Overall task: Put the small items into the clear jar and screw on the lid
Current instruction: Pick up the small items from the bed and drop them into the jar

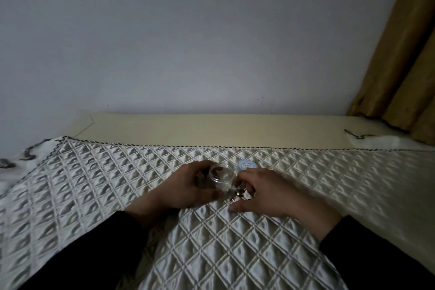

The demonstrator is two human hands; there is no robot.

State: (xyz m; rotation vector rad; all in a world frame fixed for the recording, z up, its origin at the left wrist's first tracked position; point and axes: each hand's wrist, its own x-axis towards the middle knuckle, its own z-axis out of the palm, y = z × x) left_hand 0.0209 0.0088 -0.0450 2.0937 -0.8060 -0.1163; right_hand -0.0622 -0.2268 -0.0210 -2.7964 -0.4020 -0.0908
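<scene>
My left hand is wrapped around a small clear jar, holding it with its open mouth tilted up and a little toward me. Something brownish shows inside the jar. My right hand is just right of the jar, fingers bent around small metallic items that lie on the quilt under them; whether it grips them is unclear. A round light-blue lid lies flat on the quilt just behind the jar and my right hand.
Everything rests on a white diamond-quilted cover. Behind it runs a cream ledge against a plain wall. A tan curtain hangs at the far right. Crumpled white cloth lies at the left edge.
</scene>
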